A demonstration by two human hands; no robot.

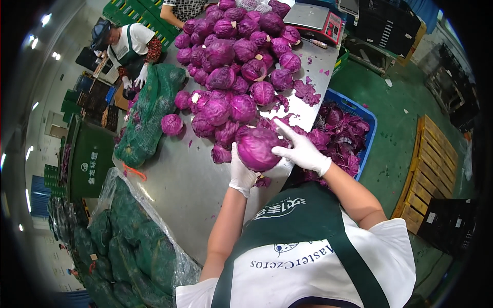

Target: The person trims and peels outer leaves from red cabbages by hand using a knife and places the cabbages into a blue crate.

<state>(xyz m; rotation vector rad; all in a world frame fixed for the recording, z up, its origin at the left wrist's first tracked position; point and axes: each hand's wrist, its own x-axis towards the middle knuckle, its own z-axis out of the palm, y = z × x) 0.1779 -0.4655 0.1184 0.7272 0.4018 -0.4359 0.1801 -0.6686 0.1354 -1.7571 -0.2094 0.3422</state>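
A large red cabbage [257, 148] is held over the near edge of the stainless steel table [173, 188]. My left hand [242, 169], in a white glove, grips its lower left side. On the cabbage's right side rests the thumb of my right hand [302, 148], also gloved, with its fingers spread apart above loose leaves. Beyond both hands lies a big heap of red cabbages [231, 57]. Peeled outer leaves [306, 92] are scattered along the table's right side. One small cabbage [172, 124] sits apart at the left of the heap.
A blue crate [371, 119] of cabbage leaves stands right of the table. A digital scale [308, 17] is at the far end. Green net sacks [154, 104] lie on the table's left and below it [131, 246]. Two co-workers stand beyond; a wooden pallet [427, 165] is at right.
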